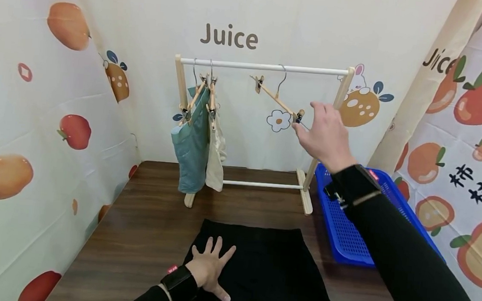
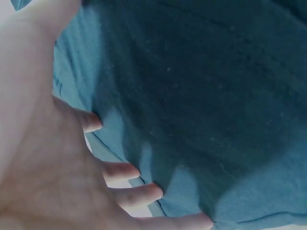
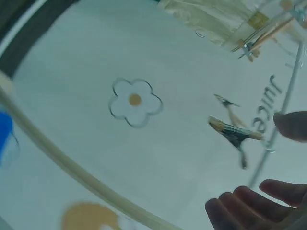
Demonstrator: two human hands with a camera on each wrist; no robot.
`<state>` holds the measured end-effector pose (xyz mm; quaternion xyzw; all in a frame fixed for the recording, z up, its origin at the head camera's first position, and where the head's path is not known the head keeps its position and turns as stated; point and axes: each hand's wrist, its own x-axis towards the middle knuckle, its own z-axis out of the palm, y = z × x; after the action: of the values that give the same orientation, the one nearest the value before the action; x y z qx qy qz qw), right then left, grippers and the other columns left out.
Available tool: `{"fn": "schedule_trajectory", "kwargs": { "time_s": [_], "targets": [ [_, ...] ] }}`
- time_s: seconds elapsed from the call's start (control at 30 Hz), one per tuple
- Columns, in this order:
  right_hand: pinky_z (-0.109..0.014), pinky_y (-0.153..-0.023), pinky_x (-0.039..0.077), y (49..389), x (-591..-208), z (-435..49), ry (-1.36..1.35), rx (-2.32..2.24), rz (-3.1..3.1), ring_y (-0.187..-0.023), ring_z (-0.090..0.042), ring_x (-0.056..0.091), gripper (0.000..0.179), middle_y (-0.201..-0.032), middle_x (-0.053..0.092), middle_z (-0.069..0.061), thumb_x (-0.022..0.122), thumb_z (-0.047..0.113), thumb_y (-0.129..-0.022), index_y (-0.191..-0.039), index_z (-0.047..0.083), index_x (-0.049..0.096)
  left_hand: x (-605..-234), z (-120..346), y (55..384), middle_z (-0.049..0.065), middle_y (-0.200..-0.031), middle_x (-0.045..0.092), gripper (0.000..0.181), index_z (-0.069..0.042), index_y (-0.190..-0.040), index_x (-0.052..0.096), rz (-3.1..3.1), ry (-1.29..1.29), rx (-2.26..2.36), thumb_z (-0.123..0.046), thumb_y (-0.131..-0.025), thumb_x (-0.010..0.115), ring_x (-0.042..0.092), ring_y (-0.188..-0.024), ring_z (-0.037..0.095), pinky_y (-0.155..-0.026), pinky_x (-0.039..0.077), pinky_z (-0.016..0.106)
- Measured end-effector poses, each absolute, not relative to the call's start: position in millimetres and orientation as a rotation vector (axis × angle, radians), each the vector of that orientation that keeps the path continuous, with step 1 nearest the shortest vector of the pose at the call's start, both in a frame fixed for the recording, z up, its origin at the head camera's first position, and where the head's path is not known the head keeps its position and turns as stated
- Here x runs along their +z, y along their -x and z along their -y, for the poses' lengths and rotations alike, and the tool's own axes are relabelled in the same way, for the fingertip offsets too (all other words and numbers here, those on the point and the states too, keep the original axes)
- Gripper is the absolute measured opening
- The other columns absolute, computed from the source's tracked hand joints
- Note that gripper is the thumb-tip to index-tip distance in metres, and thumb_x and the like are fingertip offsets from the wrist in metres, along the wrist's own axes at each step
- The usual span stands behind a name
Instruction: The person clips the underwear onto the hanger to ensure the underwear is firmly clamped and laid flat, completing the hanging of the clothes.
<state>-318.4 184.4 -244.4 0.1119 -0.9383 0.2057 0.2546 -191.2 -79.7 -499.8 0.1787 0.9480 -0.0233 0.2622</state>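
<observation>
Black shorts lie spread on the brown table, waist edge away from me. My left hand rests on their left part with fingers splayed; the left wrist view shows its fingertips on the cloth, near an edge. My right hand is raised beside the near end of a wooden clip hanger, which hangs at a slant from the rack's white rail. In the right wrist view, thumb and fingers of the right hand stand apart around the hanger's clip.
At the rack's left end, a teal garment and a cream one hang from clip hangers. A blue plastic basket stands right of the rack, under my right forearm. Fruit-printed curtains enclose the table.
</observation>
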Motion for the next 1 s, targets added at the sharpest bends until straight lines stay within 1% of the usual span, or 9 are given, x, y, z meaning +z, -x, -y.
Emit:
{"fn": "schedule_trajectory", "kwargs": {
  "time_s": [0.1,0.17,0.3,0.4,0.53,0.57,0.67,0.83,1.0],
  "targets": [
    [-0.057,-0.102,0.043,335,-246,-184,-0.213,0.813,2.664,-0.129,-0.043,0.048,0.076,-0.142,0.05,-0.028,0.067,0.041,-0.095,-0.15,-0.004,0.04,-499,79,192,0.014,-0.167,0.019,0.12,-0.037,-0.161,0.021,-2.565,-0.481,-0.1,-0.077,-0.064,0.079,0.019,-0.152,0.042,-0.105,0.03,0.074],
    [-0.053,-0.099,0.044,343,-251,-183,-0.172,0.989,2.68,-0.125,-0.041,0.052,0.073,-0.138,0.054,-0.027,0.066,0.042,-0.096,-0.148,-0.003,0.041,-498,78,192,0.014,-0.167,0.018,0.12,-0.037,-0.161,0.02,-2.557,-0.475,-0.121,-0.078,-0.064,0.078,0.018,-0.152,0.041,-0.106,0.03,0.074],
    [-0.04,-0.083,0.046,355,-263,-179,-0.135,1.215,2.593,-0.105,-0.034,0.062,0.048,-0.117,0.064,-0.022,0.064,0.036,-0.098,-0.128,-0.002,0.058,-498,76,191,0.011,-0.168,0.016,0.12,-0.04,-0.162,0.018,-2.542,-0.458,-0.162,-0.079,-0.064,0.076,0.017,-0.153,0.039,-0.107,0.029,0.073],
    [-0.03,-0.073,0.049,360,-267,-174,-0.122,1.306,2.507,-0.09,-0.029,0.068,0.034,-0.106,0.067,-0.017,0.061,0.031,-0.101,-0.114,0.001,0.065,-499,76,192,0.011,-0.168,0.015,0.12,-0.04,-0.162,0.017,-2.533,-0.451,-0.171,-0.079,-0.065,0.075,0.016,-0.153,0.039,-0.108,0.028,0.072],
    [-0.022,-0.066,0.053,361,-262,-170,-0.127,1.373,2.421,-0.077,-0.019,0.071,0.03,-0.101,0.069,-0.014,0.059,0.028,-0.101,-0.111,0.001,0.068,-500,76,193,0.01,-0.168,0.014,0.119,-0.04,-0.162,0.016,-2.537,-0.443,-0.167,-0.079,-0.065,0.075,0.015,-0.153,0.039,-0.109,0.027,0.072],
    [-0.021,-0.066,0.054,360,-259,-171,-0.133,1.371,2.412,-0.075,-0.016,0.071,0.03,-0.101,0.069,-0.014,0.059,0.028,-0.101,-0.11,0.001,0.068,-501,76,193,0.01,-0.168,0.014,0.119,-0.04,-0.162,0.016,-2.539,-0.444,-0.168,-0.079,-0.065,0.075,0.015,-0.153,0.039,-0.109,0.027,0.072],
    [-0.019,-0.065,0.055,355,-249,-174,-0.157,1.355,2.391,-0.07,-0.011,0.07,0.031,-0.1,0.07,-0.017,0.06,0.028,-0.101,-0.109,0.0,0.068,-501,75,193,0.011,-0.168,0.014,0.119,-0.04,-0.162,0.017,-2.545,-0.449,-0.162,-0.079,-0.066,0.075,0.015,-0.153,0.039,-0.108,0.027,0.073],
    [-0.021,-0.066,0.057,341,-238,-184,-0.159,1.342,2.391,-0.066,-0.009,0.07,0.031,-0.098,0.072,-0.019,0.06,0.028,-0.1,-0.108,-0.001,0.069,-503,75,192,0.011,-0.168,0.013,0.119,-0.039,-0.162,0.017,-2.547,-0.459,-0.151,-0.079,-0.066,0.075,0.016,-0.153,0.04,-0.109,0.026,0.073],
    [-0.021,-0.063,0.056,318,-246,-196,-0.167,1.294,2.438,-0.066,-0.01,0.07,0.031,-0.096,0.073,-0.016,0.062,0.028,-0.099,-0.11,0.0,0.071,-503,78,191,0.012,-0.168,0.014,0.118,-0.038,-0.162,0.018,-2.553,-0.471,-0.139,-0.079,-0.066,0.075,0.016,-0.153,0.039,-0.109,0.026,0.073]
  ]
}}
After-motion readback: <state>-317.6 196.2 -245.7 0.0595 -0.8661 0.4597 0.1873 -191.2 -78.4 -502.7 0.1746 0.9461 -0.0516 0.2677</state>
